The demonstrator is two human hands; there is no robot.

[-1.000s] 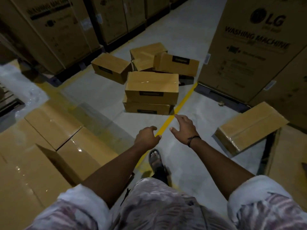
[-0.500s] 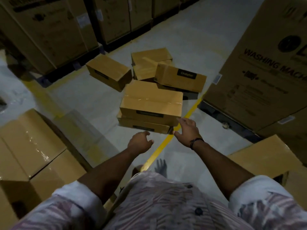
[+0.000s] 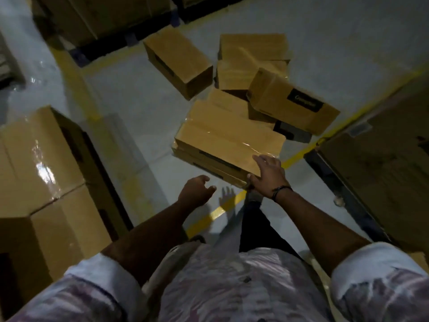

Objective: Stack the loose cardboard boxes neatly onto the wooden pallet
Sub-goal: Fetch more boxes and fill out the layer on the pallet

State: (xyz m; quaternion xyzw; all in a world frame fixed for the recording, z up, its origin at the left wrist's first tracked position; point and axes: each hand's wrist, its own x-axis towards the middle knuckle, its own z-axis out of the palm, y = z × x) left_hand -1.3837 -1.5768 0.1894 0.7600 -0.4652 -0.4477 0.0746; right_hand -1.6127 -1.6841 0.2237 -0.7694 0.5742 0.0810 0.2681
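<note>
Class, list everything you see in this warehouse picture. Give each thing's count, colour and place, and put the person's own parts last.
loose boxes: about six, brown, scattered on the floor ahead, with the nearest two stacked
top box: one of those, brown, taped, on the near stack
stacked boxes: several, brown with shiny tape, at left
large cartons: several, brown, along the right and far edges
floor lines: two, yellow, one under the person and one at far left
floor: one, grey, throughout
wristband: one, black, on the right wrist
left hand: one, empty, loosely curled, in front of the stack
right hand: one, touching the top box's near right corner
</note>
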